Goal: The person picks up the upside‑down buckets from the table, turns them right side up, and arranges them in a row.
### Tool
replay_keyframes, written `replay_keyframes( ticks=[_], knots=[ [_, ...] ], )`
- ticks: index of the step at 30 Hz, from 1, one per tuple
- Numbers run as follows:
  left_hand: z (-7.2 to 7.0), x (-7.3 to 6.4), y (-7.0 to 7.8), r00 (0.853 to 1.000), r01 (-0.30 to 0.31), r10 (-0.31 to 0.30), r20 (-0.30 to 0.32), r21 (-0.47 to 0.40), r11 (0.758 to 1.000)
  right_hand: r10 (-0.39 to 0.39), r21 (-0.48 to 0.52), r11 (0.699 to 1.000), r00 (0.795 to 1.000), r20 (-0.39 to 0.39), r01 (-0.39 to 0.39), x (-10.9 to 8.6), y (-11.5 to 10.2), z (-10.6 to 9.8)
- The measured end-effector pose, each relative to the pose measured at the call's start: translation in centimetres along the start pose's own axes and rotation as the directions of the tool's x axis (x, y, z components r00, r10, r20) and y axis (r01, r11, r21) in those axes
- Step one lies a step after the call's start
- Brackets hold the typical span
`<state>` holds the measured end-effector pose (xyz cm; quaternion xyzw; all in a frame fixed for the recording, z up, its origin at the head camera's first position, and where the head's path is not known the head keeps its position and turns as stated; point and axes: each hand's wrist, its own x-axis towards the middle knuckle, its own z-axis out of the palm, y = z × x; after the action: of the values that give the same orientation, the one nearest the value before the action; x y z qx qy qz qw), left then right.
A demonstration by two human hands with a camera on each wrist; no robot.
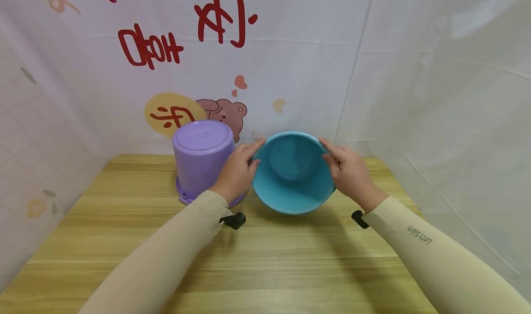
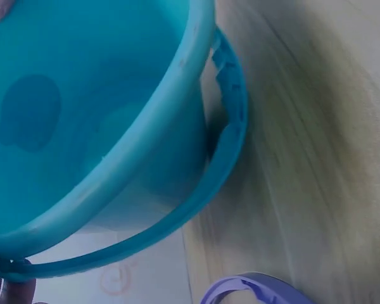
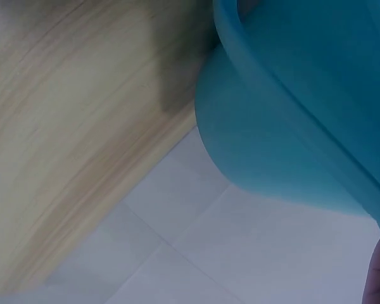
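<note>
A blue bucket is tipped on its side, its mouth turned toward me and its round bottom visible inside. My left hand grips its rim on the left, and my right hand grips the rim on the right. In the left wrist view the bucket's handle hangs along the outside of the wall. Just left of my left hand a purple bucket stands upside down on the table; the left forearm and hand cover part of its lower right side.
The wooden table ends at a white printed curtain behind the buckets. More white sheeting hangs at the right side. Black wrist straps show under both wrists.
</note>
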<state>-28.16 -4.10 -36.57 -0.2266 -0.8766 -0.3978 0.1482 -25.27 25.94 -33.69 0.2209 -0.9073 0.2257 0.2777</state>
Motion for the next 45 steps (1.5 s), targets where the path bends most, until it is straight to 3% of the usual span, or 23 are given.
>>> replay_keyframes(
  ticks=[13, 32, 39, 45],
  knots=[
    [-0.4, 0.5, 1.4, 0.999, 0.009, -0.006, -0.032, 0.071, 0.997, 0.081, 0.020, 0.996, 0.993, 0.080, -0.083, 0.0, 0.4, -0.5],
    [-1.4, 1.0, 2.0, 0.997, 0.076, -0.076, 0.004, -0.030, 0.997, 0.080, 0.012, 0.996, 0.980, 0.183, -0.084, -0.8, 1.8, 0.0],
    [-1.2, 1.0, 1.0, 0.998, 0.057, -0.058, -0.016, -0.068, 0.996, 0.071, -0.002, 0.997, 0.983, 0.170, -0.071, -0.4, 1.3, 0.1],
    [-0.9, 0.7, 0.1, 0.999, 0.047, -0.049, -0.019, -0.091, 0.995, 0.109, 0.046, 0.992, 0.975, 0.195, -0.121, -0.1, 1.1, 0.0]
  ],
)
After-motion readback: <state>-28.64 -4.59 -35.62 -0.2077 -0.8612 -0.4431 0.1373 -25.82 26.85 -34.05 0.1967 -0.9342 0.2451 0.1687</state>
